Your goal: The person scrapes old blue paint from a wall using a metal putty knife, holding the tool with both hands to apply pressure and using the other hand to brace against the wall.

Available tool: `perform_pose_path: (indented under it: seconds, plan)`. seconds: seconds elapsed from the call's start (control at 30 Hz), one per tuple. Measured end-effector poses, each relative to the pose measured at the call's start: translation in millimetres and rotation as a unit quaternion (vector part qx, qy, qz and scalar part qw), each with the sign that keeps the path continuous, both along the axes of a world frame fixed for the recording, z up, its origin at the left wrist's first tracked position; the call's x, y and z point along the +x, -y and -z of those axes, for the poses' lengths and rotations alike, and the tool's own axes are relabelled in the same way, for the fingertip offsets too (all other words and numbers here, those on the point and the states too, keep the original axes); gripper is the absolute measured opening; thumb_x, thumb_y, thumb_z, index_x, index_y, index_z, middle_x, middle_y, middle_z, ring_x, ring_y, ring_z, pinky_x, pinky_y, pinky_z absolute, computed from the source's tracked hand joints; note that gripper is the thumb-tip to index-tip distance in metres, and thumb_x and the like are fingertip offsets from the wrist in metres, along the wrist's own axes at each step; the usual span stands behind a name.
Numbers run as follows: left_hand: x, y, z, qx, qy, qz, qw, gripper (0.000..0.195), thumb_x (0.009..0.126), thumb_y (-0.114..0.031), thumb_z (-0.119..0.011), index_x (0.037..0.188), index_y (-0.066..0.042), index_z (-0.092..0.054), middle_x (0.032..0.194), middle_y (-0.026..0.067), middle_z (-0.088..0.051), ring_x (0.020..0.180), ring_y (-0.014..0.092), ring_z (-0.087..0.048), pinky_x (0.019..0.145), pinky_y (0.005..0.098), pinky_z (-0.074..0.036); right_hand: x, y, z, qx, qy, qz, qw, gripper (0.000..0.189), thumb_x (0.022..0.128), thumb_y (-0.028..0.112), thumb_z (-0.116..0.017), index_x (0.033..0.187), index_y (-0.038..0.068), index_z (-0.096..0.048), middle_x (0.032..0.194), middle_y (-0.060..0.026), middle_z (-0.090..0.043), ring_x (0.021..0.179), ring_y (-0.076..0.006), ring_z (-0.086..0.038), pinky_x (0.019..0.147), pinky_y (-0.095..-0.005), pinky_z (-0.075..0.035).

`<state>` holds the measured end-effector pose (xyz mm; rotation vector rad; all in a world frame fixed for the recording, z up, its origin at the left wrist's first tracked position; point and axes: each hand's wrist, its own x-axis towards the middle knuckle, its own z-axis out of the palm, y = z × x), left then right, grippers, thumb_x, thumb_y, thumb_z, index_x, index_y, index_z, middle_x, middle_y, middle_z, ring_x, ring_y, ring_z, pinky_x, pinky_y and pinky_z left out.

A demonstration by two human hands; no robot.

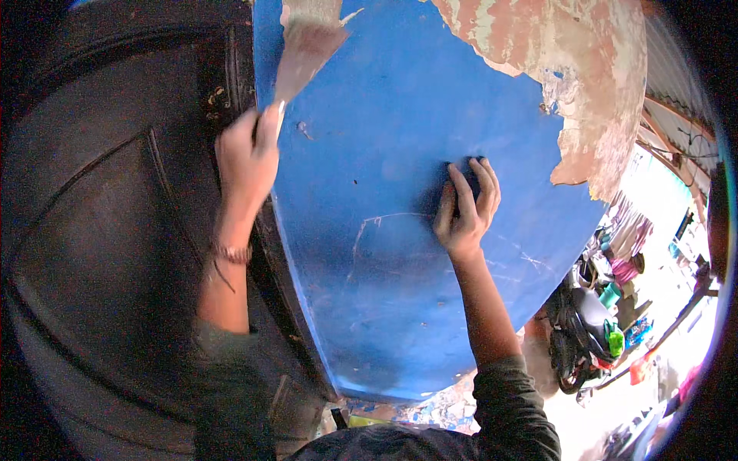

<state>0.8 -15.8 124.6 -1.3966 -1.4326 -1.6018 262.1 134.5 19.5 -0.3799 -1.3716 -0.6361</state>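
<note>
My left hand [248,155] grips a wide-bladed paint scraper [305,63] by its handle, blade upward. The blade, blurred, lies over the edge where blue paint meets a bare patch [311,10] at the top of the wall. Lower and to the right, my right hand [470,207] has its fingertips against the blue painted wall [392,138], fingers bent and apart. Dark shadow fills the space beneath that palm; I see nothing held there. Across the upper right, the paint is gone in a large ragged area, exposing mottled pink and cream plaster [599,69].
A dark wooden door [127,230] and its frame [288,311] border the wall on the left. Paint flakes [450,400] lie on the floor below. Beyond the wall's right edge stand a parked motorcycle [585,322] and hanging cloths [628,225].
</note>
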Motion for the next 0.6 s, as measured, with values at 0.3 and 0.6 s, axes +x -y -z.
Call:
perform_pose_path:
  seconds: [0.3,0.6]
  plan:
    - [22,-6,30,0.040,0.083,0.107,0.990,0.027,0.099,-0.034,-0.064,0.099,-0.007,-0.065,0.061,-0.0059,-0.051,0.048,0.003,-0.043,0.042,0.0216,-0.031,-4,0,1,0.015,-0.002,-0.003,1.000,0.034,0.082,0.006,-0.066,0.115,0.009,-0.071,0.130,-0.0191,-0.058,0.125,-0.0388,-0.054,0.107,-0.0476,-0.040]
    - [35,0,-7,0.001,0.119,0.129,0.984,0.033,0.095,-0.033,-0.069,0.082,-0.004,-0.064,0.053,-0.0033,-0.048,0.043,0.005,-0.044,0.040,0.0260,-0.030,1,3,10,0.010,0.015,-0.013,1.000,0.036,0.080,0.007,-0.065,0.116,0.010,-0.071,0.130,-0.0190,-0.058,0.124,-0.0392,-0.054,0.106,-0.0495,-0.040]
